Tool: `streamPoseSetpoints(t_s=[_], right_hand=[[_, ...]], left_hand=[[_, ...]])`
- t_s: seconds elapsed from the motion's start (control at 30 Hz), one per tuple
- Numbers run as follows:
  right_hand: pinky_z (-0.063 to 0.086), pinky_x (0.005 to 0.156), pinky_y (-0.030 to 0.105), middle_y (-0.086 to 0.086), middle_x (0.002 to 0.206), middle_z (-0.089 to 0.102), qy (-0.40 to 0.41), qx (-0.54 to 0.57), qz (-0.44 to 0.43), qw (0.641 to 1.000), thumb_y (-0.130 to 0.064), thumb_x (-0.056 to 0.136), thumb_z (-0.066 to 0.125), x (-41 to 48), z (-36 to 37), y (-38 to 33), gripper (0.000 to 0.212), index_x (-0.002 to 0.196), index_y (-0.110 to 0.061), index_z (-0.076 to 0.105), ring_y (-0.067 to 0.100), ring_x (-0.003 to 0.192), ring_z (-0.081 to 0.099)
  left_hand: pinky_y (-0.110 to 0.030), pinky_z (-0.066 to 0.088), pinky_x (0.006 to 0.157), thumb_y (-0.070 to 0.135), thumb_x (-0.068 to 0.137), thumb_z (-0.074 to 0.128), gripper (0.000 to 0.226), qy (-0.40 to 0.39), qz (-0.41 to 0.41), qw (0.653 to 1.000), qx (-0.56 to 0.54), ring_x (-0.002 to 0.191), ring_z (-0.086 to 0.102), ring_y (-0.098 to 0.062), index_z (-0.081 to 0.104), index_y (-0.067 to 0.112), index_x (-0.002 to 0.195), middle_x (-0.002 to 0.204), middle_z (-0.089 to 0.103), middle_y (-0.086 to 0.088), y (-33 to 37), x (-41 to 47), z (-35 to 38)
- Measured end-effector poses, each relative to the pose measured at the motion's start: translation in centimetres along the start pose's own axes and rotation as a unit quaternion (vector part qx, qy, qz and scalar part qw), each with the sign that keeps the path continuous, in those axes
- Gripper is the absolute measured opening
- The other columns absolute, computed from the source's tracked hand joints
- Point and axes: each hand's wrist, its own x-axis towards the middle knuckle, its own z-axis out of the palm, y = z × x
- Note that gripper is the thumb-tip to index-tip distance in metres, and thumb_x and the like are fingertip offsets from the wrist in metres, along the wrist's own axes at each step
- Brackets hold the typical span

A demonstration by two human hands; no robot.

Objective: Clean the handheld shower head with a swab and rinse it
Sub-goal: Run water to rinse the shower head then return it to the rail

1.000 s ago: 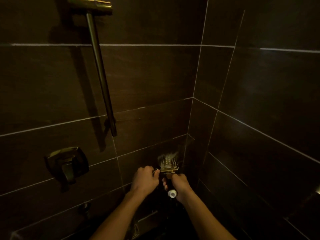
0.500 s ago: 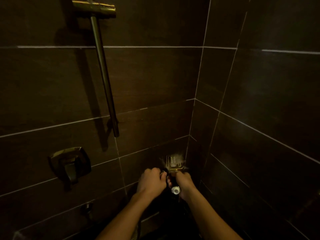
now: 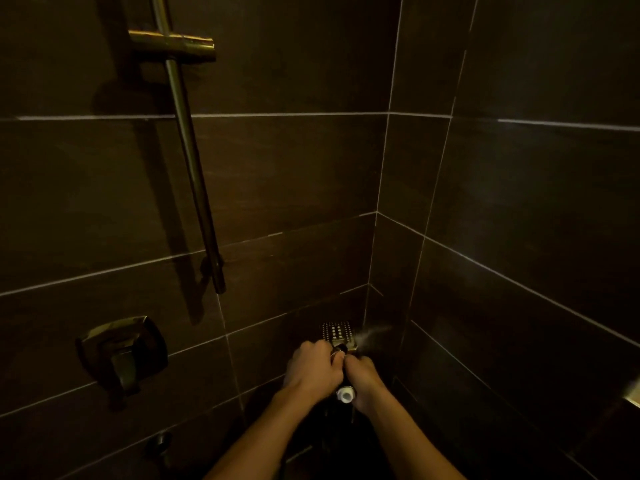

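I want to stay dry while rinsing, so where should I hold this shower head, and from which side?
Best grip the shower head by its handle, coming from the near end below the square nozzle face. The face is broad and water mist leaves at its right edge, while the handle runs back toward you. The left hand and right hand both wrap it there.

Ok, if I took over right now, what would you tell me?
Left hand: grips the shower head at its neck.
Right hand: grips it just below.
Water sprays rightward off the head, so rinsing is under way.
No swab in view; swabbing probably done.
Left: finish rinsing, then probably turn off the wall valve.
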Motion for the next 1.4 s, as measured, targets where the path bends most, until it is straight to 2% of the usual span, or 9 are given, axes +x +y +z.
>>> streamPoseSetpoints(t_s=[0.13,0.23,0.33,0.47,0.63,0.97,1.13,1.27,1.4], right_hand=[[0.056,0.060,0.033,0.022,0.090,0.074,0.006,-0.012,-0.008,1.000,-0.001,0.092,0.054,0.0,-0.1,-0.3,0.020,0.101,0.005,0.071,0.032,0.079,0.073],[0.056,0.061,0.034,0.021,0.088,0.075,0.004,-0.008,-0.006,1.000,-0.003,0.093,0.056,0.2,-0.2,-0.2,0.018,0.097,0.003,0.072,0.031,0.078,0.073],[0.056,0.062,0.036,0.019,0.082,0.075,-0.003,-0.009,-0.003,1.000,-0.008,0.094,0.058,0.6,-0.1,0.0,0.019,0.096,0.003,0.073,0.031,0.072,0.072],[0.048,0.048,0.030,0.016,0.068,0.066,-0.021,-0.014,0.002,1.000,-0.011,0.099,0.056,0.1,-0.2,0.0,0.022,0.092,0.005,0.070,0.023,0.053,0.061],[0.048,0.046,0.029,0.016,0.071,0.065,-0.033,-0.007,0.015,0.999,-0.001,0.096,0.050,-0.2,0.0,0.2,0.020,0.105,0.009,0.064,0.020,0.052,0.060],[0.044,0.043,0.027,0.018,0.072,0.062,-0.036,-0.009,0.002,0.999,0.005,0.094,0.045,-0.9,0.6,-0.1,0.017,0.098,0.005,0.061,0.020,0.051,0.056],[0.044,0.042,0.027,0.016,0.062,0.063,-0.030,-0.023,-0.007,0.999,0.003,0.095,0.046,-0.6,1.1,0.2,0.019,0.095,0.008,0.064,0.020,0.047,0.056],[0.045,0.043,0.028,0.017,0.064,0.064,-0.028,-0.016,-0.004,0.999,0.004,0.095,0.046,-0.7,1.5,0.4,0.018,0.095,0.009,0.064,0.020,0.048,0.057],[0.046,0.045,0.029,0.016,0.063,0.065,-0.030,-0.018,0.001,0.999,0.002,0.095,0.048,-0.4,1.9,0.3,0.020,0.098,0.009,0.066,0.021,0.051,0.058]], left_hand=[[-0.040,0.059,0.076,0.046,0.093,0.050,0.030,0.015,0.003,1.000,0.027,0.084,0.066,-0.019,0.069,0.024,0.098,0.094,0.068,-0.002,0.2,0.0,0.0],[-0.035,0.054,0.069,0.046,0.094,0.051,0.030,0.016,0.005,0.999,0.032,0.081,0.064,-0.016,0.069,0.022,0.099,0.095,0.068,-0.003,0.3,0.2,-0.1],[-0.037,0.060,0.074,0.049,0.090,0.050,0.032,0.016,-0.006,1.000,0.016,0.082,0.069,-0.018,0.068,0.024,0.096,0.089,0.071,-0.002,0.5,0.5,-0.5],[-0.037,0.060,0.074,0.045,0.095,0.051,0.027,0.021,-0.012,1.000,0.015,0.079,0.069,-0.015,0.068,0.024,0.094,0.084,0.069,0.001,0.6,1.1,-1.0],[-0.036,0.057,0.075,0.043,0.097,0.050,0.028,0.050,-0.025,0.998,0.041,0.085,0.066,-0.017,0.068,0.022,0.101,0.092,0.068,0.000,0.1,2.0,-1.7],[-0.036,0.054,0.077,0.039,0.099,0.049,0.029,0.084,-0.069,0.992,0.069,0.093,0.067,-0.023,0.067,0.018,0.102,0.098,0.069,-0.005,-1.6,1.7,-2.4],[-0.034,0.053,0.064,0.042,0.096,0.053,0.026,0.052,-0.060,0.996,0.030,0.074,0.063,-0.017,0.067,0.021,0.086,0.080,0.064,0.000,-2.2,1.4,-1.8],[-0.033,0.053,0.066,0.041,0.097,0.052,0.026,0.074,-0.081,0.993,0.032,0.078,0.064,-0.017,0.067,0.020,0.092,0.085,0.065,0.000,-3.1,1.1,-2.2],[-0.020,0.038,0.052,0.041,0.098,0.052,0.022,0.045,-0.068,0.996,0.022,0.064,0.053,-0.005,0.059,0.027,0.082,0.077,0.057,0.007,-3.8,0.7,-2.0]])
